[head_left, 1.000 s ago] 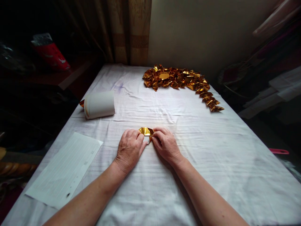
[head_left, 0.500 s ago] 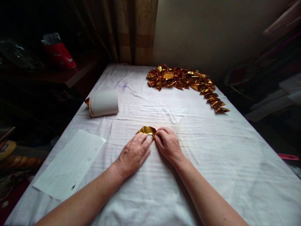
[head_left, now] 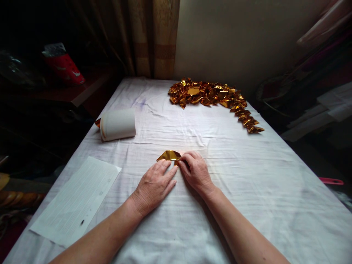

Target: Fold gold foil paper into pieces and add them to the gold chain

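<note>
Here, folded gold foil (head_left: 169, 155) lies on rumpled white cloth (head_left: 253, 194), curtain (head_left: 150, 40) beyond.

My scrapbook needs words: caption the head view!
Left hand touches and right hand pinches folded gold foil on white cloth.

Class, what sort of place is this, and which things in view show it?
Probably a room in a home, though much of it is too dim to be sure: a curtain hangs at the back, a cloth-covered table stands before it, and a red container sits on dark furniture at the left.
</note>
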{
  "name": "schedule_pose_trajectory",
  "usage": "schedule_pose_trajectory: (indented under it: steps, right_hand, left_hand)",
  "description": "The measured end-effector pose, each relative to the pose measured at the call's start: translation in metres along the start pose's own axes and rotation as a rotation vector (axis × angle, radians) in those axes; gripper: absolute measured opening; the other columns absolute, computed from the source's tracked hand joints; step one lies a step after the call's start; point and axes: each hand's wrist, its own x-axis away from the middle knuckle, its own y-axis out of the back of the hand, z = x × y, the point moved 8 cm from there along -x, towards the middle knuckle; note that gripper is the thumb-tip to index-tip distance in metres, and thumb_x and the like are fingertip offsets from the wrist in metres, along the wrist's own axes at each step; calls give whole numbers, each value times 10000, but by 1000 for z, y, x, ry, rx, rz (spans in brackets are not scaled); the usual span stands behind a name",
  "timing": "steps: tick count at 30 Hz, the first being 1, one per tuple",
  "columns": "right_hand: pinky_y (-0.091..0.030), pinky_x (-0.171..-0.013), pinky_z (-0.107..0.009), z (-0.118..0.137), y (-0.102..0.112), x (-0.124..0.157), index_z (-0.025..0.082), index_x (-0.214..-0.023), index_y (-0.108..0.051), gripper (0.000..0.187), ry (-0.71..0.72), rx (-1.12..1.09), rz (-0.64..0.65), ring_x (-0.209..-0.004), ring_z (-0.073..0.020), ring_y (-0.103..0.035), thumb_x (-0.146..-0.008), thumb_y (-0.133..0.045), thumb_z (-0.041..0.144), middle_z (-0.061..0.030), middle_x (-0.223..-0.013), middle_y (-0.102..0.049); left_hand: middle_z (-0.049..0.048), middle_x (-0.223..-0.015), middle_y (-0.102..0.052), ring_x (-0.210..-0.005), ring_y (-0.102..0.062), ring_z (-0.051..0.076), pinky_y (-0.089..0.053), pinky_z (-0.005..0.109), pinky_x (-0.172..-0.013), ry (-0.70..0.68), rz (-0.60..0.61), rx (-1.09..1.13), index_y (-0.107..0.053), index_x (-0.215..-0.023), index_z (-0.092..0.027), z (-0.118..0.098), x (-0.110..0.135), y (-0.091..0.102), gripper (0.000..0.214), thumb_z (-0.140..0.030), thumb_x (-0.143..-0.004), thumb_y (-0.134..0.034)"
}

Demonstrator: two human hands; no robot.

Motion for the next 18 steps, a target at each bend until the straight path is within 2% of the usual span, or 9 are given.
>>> schedule_pose_trajectory:
  steps: [18]
  right_hand:
    - [-400, -724, -320, -5, -2, -3, 217, -831, -549, 97, -90, 45, 26, -778, -198, -535, -843, -629, 271, -30, -826, -602]
  left_hand:
    - [136, -1264, -592, -1193, -533, 281, -472, 440, -1034, -23, -51, -37, -597, -1263, -164, -2, -1, 2, 374, -308, -930, -508]
